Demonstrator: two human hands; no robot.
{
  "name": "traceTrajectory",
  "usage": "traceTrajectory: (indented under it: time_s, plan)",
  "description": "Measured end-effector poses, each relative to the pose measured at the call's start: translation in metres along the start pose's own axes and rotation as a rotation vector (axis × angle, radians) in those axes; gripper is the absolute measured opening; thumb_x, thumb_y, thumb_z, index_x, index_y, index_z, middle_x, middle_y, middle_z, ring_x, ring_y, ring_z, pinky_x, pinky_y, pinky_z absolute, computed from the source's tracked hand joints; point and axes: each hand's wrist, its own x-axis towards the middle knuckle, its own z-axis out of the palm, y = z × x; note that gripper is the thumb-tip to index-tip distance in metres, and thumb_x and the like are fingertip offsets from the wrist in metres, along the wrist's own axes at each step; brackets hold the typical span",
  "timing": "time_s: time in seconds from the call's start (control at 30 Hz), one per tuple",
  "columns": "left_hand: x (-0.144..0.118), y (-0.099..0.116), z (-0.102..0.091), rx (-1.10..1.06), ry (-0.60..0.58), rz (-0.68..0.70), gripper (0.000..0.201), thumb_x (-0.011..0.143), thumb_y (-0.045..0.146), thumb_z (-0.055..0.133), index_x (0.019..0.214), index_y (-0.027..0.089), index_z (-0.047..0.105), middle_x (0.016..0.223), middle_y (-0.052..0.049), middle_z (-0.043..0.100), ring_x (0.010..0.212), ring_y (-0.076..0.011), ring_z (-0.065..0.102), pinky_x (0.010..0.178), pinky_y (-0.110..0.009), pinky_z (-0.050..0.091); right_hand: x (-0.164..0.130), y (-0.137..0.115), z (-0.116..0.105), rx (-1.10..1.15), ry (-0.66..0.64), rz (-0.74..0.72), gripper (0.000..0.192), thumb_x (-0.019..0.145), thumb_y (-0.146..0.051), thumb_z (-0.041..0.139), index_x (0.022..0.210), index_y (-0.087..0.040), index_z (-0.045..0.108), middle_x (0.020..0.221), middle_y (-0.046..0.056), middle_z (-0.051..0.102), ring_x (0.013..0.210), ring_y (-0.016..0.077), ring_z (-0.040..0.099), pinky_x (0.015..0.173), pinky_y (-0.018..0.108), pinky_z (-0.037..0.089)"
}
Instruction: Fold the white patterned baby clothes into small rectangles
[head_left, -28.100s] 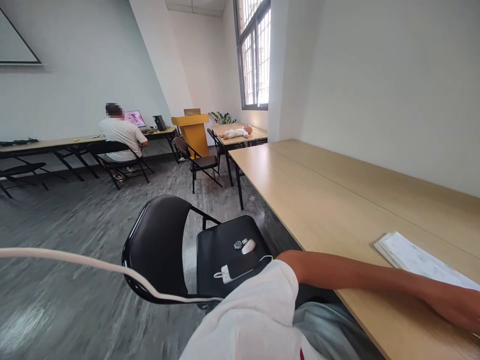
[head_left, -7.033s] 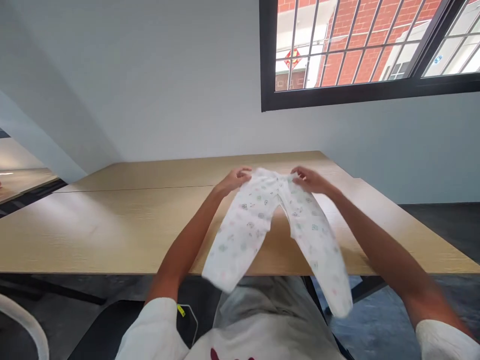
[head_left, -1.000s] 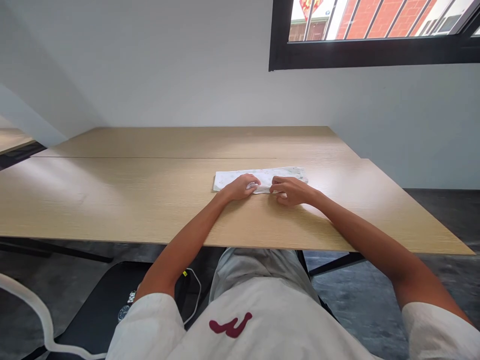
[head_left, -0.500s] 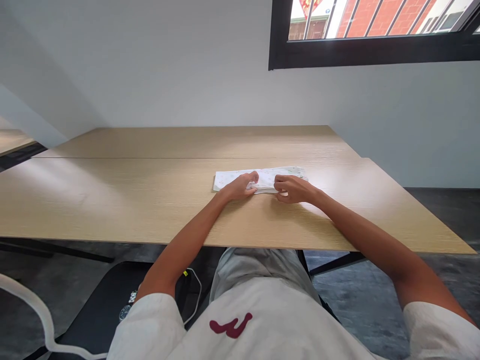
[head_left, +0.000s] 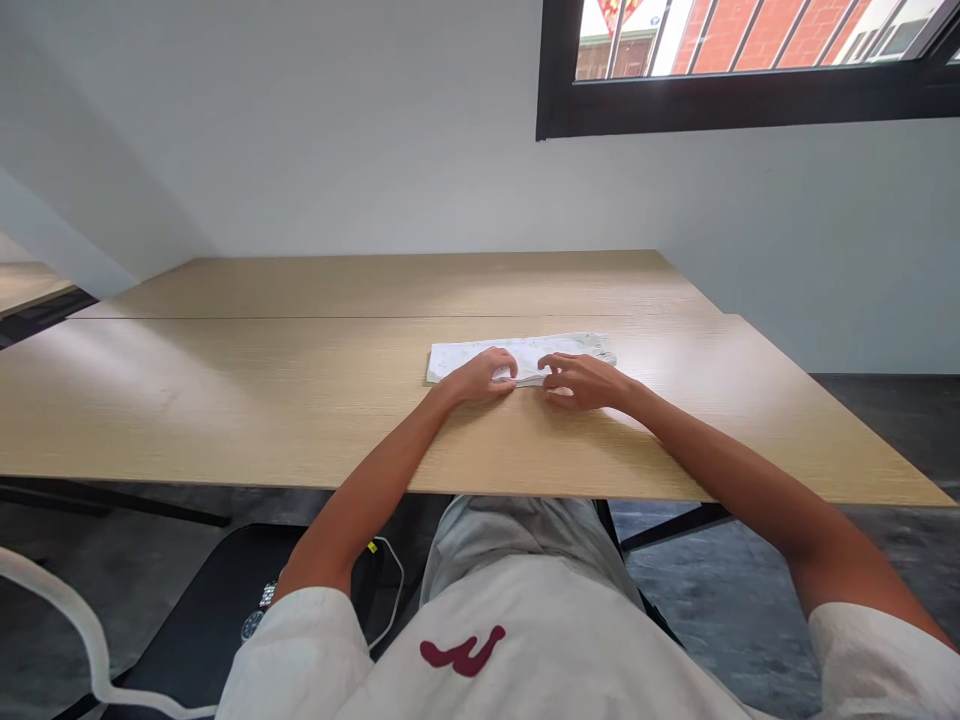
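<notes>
Folded baby trousers [head_left: 525, 355], white with a faint print, lie as a long flat strip on the wooden table [head_left: 225, 400], well back from its near edge. My left hand [head_left: 484, 375] and right hand [head_left: 585, 380] both rest on the strip's near edge, fingers curled and pressing the cloth; I cannot tell whether either pinches a layer. I judge this the flattening step of a fold. Any further fold calls for a firm grip on one end.

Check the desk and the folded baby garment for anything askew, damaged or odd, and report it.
Nothing stands out. The folded garment lies flat in a tidy strip on the wooden table; the left hand and right hand rest on its near edge. No spill or damage shows.
</notes>
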Motion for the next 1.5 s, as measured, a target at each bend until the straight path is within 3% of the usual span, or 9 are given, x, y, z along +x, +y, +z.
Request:
traceTrajectory:
  time_s: [0.13, 0.27, 0.37, 0.47, 0.57, 0.87, 1.27, 1.4, 1.5]
  plan:
    - [-0.001, 0.001, -0.001, -0.023, -0.006, -0.021, 0.012, 0.083, 0.03, 0.06, 0.088, 0.02, 0.064, 0.097, -0.005, 0.065, 0.099, -0.0233, 0.058, 0.093, -0.037, 0.045, -0.002, 0.003, 0.003, -0.044, 0.076, 0.005, 0.03, 0.099, -0.026, 0.05, 0.074, -0.014, 0.061, 0.098, 0.011, 0.061, 0.069, 0.0156, 0.052, 0.057, 0.027, 0.035]
    - [-0.001, 0.004, -0.003, -0.061, -0.001, -0.062, 0.02, 0.089, 0.036, 0.054, 0.086, 0.019, 0.065, 0.099, -0.006, 0.067, 0.098, -0.0227, 0.059, 0.095, -0.038, 0.045, -0.001, -0.001, 0.001, -0.023, 0.085, -0.023, 0.021, 0.098, -0.028, 0.052, 0.09, -0.015, 0.067, 0.112, 0.012, 0.061, 0.082, 0.0195, 0.057, 0.059, 0.027, 0.035]
    - [0.0, 0.004, -0.002, -0.063, 0.001, -0.068, 0.024, 0.09, 0.031, 0.046, 0.085, 0.019, 0.066, 0.097, -0.006, 0.067, 0.098, -0.0226, 0.059, 0.096, -0.038, 0.046, 0.001, -0.003, 0.001, 0.039, 0.045, -0.035, 0.03, 0.098, -0.025, 0.049, 0.072, -0.016, 0.06, 0.094, 0.01, 0.063, 0.075, 0.0179, 0.056, 0.062, 0.028, 0.036]
    - [-0.001, 0.001, 0.0, -0.028, 0.0, -0.026, 0.023, 0.088, 0.028, 0.047, 0.096, 0.019, 0.066, 0.102, -0.006, 0.067, 0.104, -0.0232, 0.057, 0.099, -0.039, 0.045, 0.003, -0.002, 0.002, 0.081, 0.06, -0.004, 0.037, 0.098, -0.025, 0.047, 0.062, -0.017, 0.05, 0.067, 0.005, 0.054, 0.064, 0.0169, 0.049, 0.059, 0.028, 0.034]
    - [-0.003, -0.001, 0.002, 0.017, -0.015, -0.036, 0.031, 0.089, 0.033, 0.05, 0.112, 0.019, 0.064, 0.115, -0.008, 0.065, 0.116, -0.0245, 0.053, 0.105, -0.04, 0.042, 0.003, -0.002, 0.004, 0.089, 0.112, 0.003, 0.025, 0.097, -0.026, 0.048, 0.076, -0.017, 0.059, 0.077, 0.007, 0.059, 0.075, 0.0204, 0.054, 0.068, 0.03, 0.038]
    - [-0.002, 0.003, 0.005, 0.125, -0.234, -0.409, 0.063, 0.102, 0.055, 0.015, 0.159, 0.028, 0.022, 0.167, -0.005, 0.01, 0.154, -0.0263, 0.002, 0.123, -0.053, 0.006, 0.002, -0.004, 0.01, 0.244, 0.009, 0.211, 0.023, 0.089, -0.016, 0.047, 0.105, -0.016, 0.065, 0.085, 0.005, 0.064, 0.065, 0.0155, 0.052, 0.064, 0.026, 0.034]
    - [-0.006, 0.015, -0.015, 0.322, -0.458, -0.623, 0.075, 0.095, 0.058, 0.027, 0.161, 0.029, 0.009, 0.166, -0.002, -0.004, 0.153, -0.0301, -0.007, 0.119, -0.064, 0.001, 0.003, 0.002, 0.003, 0.624, 0.006, 0.354, 0.018, 0.084, -0.029, 0.057, 0.091, -0.015, 0.066, 0.063, -0.001, 0.057, 0.055, 0.0125, 0.05, 0.057, 0.024, 0.038]
    - [-0.006, 0.019, -0.016, 0.335, -0.456, -0.579, 0.094, 0.086, 0.062, 0.045, 0.161, 0.019, 0.008, 0.165, -0.008, -0.01, 0.153, -0.0314, -0.009, 0.121, -0.06, 0.001, 0.002, 0.002, 0.002, 0.709, 0.084, 0.466, 0.023, 0.084, -0.037, 0.062, 0.083, -0.015, 0.067, 0.064, 0.0, 0.06, 0.051, 0.0115, 0.049, 0.052, 0.024, 0.038]
    - [-0.003, 0.02, -0.008, 0.315, -0.391, -0.472, 0.084, 0.09, 0.049, 0.039, 0.16, 0.012, 0.012, 0.165, -0.011, -0.012, 0.153, -0.0277, -0.008, 0.123, -0.054, 0.003, 0.003, 0.001, 0.007, 0.634, 0.205, 0.506, 0.022, 0.086, -0.035, 0.059, 0.078, -0.016, 0.066, 0.068, 0.002, 0.063, 0.057, 0.0145, 0.055, 0.055, 0.026, 0.044]
